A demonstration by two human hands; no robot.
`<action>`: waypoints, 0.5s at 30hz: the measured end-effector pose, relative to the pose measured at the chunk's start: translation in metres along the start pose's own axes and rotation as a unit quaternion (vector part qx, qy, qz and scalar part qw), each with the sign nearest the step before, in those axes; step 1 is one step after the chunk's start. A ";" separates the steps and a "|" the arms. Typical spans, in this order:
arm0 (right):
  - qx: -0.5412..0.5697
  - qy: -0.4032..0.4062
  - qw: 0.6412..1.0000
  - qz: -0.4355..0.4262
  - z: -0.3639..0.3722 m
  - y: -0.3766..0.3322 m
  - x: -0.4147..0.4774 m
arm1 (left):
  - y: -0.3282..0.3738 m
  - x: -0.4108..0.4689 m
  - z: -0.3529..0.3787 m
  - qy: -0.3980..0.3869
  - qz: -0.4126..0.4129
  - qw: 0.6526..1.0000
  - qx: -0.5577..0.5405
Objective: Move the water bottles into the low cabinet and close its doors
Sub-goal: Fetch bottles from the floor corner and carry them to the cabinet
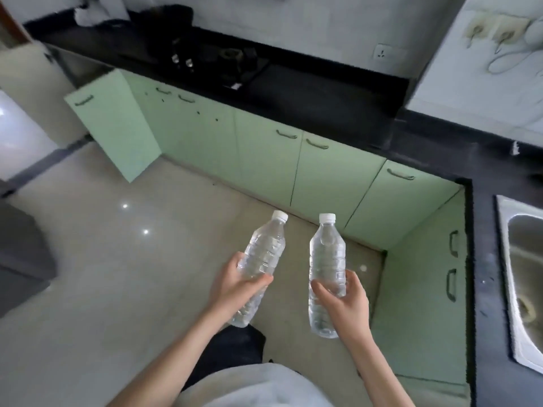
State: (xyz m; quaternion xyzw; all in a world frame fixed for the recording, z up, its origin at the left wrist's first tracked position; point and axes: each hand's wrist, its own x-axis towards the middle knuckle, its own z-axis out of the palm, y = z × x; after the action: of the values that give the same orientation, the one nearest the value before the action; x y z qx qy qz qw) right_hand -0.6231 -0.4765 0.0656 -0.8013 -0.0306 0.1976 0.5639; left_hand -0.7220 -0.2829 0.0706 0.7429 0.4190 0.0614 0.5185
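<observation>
I hold two clear water bottles with white caps above the floor. My left hand point(235, 284) grips the left bottle point(264, 248), which tilts to the right. My right hand point(342, 301) grips the right bottle point(326, 259), which stands nearly upright. A row of pale green low cabinets point(264, 154) runs under the black counter ahead. One cabinet door point(114, 124) at the far left stands open; the other doors look closed. The open cabinet's inside is hidden.
A black counter point(293, 92) carries a gas stove point(223, 57) at the back. A steel sink point(523, 259) sits in the counter on the right, with more green doors point(426, 283) below it. Glossy beige floor point(117, 259) spreads to the left.
</observation>
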 end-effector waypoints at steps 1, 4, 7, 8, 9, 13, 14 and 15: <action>-0.009 -0.022 1.000 -0.010 0.009 -0.003 -0.001 | -0.005 -0.005 -0.010 0.018 -0.003 1.000 0.003; -0.029 -0.077 0.996 -0.039 0.041 -0.019 -0.007 | -0.025 -0.019 -0.047 0.075 -0.008 0.997 -0.019; -0.048 -0.127 0.988 -0.075 0.081 -0.040 -0.014 | -0.045 -0.030 -0.088 0.135 -0.022 0.988 -0.068; -0.058 -0.147 0.984 -0.082 0.097 -0.045 -0.017 | -0.053 -0.033 -0.101 0.151 -0.029 0.985 -0.084; -0.068 -0.164 0.980 -0.088 0.112 -0.049 -0.020 | -0.063 -0.035 -0.115 0.169 -0.038 0.980 -0.097; -0.117 -0.215 0.964 -0.102 0.185 -0.058 -0.032 | -0.111 -0.037 -0.176 0.226 -0.077 0.965 -0.106; -0.129 -0.229 0.959 -0.102 0.208 -0.059 -0.037 | -0.127 -0.037 -0.193 0.236 -0.085 0.962 -0.105; -0.137 -0.241 0.955 -0.103 0.233 -0.060 -0.043 | -0.143 -0.037 -0.211 0.246 -0.093 0.959 -0.104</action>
State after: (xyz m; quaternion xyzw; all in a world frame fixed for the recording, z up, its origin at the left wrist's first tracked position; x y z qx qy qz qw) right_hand -0.7345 -0.2584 0.0665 -0.7920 -0.2752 0.3196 0.4415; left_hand -0.9361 -0.1404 0.0619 0.6044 0.5925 0.2367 0.4771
